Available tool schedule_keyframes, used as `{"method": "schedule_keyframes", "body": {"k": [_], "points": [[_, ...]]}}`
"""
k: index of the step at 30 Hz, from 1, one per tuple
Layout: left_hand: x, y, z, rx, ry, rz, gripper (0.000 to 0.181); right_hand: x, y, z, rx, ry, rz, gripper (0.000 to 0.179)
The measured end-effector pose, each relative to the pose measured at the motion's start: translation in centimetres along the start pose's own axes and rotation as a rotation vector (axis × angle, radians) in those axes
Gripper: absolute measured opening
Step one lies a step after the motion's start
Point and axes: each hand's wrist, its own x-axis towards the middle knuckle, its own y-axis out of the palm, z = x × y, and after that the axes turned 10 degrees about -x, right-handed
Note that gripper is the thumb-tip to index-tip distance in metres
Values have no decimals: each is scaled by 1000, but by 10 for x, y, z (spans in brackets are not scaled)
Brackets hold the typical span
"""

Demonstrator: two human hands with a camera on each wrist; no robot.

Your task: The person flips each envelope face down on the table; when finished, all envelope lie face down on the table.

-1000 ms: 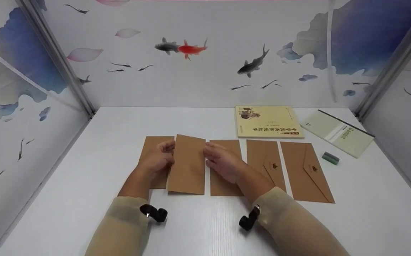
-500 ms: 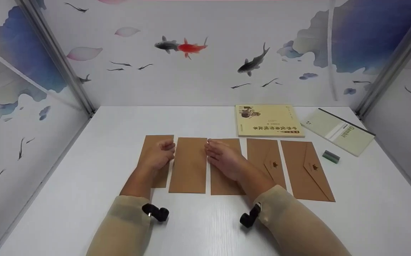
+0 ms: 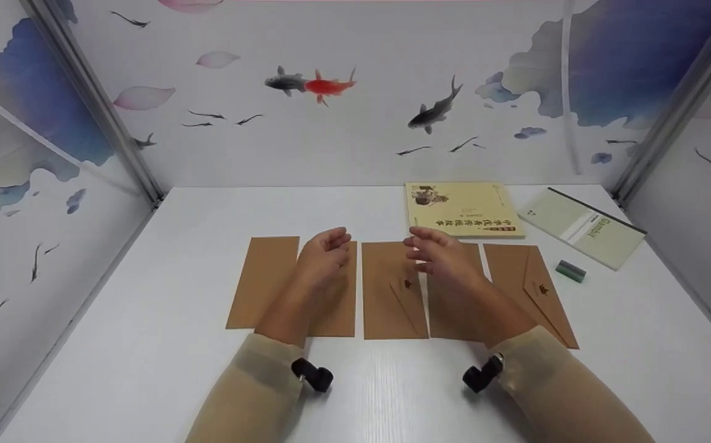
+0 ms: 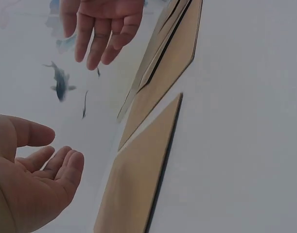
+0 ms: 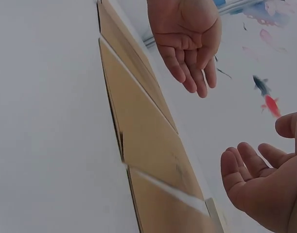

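Several brown paper envelopes lie side by side in a row on the white table. My left hand (image 3: 323, 258) is raised over the second envelope (image 3: 338, 311) from the left, its fingers loosely curled with nothing in them. Over the fourth envelope (image 3: 457, 320) hovers my right hand (image 3: 444, 261), also holding nothing. Between the hands lies the third envelope (image 3: 392, 314), with a pointed flap and a small dark crown print. Both wrist views show the palms facing each other, above the envelopes. The leftmost envelope (image 3: 254, 283) is plain; the rightmost envelope (image 3: 528, 289) shows its flap and crown.
Behind the row, a yellow book (image 3: 466, 209) lies flat. To its right are a pale green notebook (image 3: 583, 227) and a small green block (image 3: 571, 271). Fish-patterned white panels (image 3: 355, 147) enclose the table's back and sides.
The second envelope, tilted up between my hands a second ago, now lies flat. Both hands have let go and shifted right, uncovering the leftmost envelope and the third one's flap.
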Motion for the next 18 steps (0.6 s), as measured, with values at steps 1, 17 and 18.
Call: {"method": "schedule_keyframes", "body": {"k": [1, 17, 18], "points": [[0, 5, 0, -15, -4, 9, 55, -1, -6, -2, -17, 3, -5, 47], [-10, 28, 17, 67, -108, 38, 62, -1, -19, -22, 54, 97, 24, 58], [-10, 28, 17, 77, -116, 39, 63, -1, -19, -21, 61, 102, 30, 59]]}}
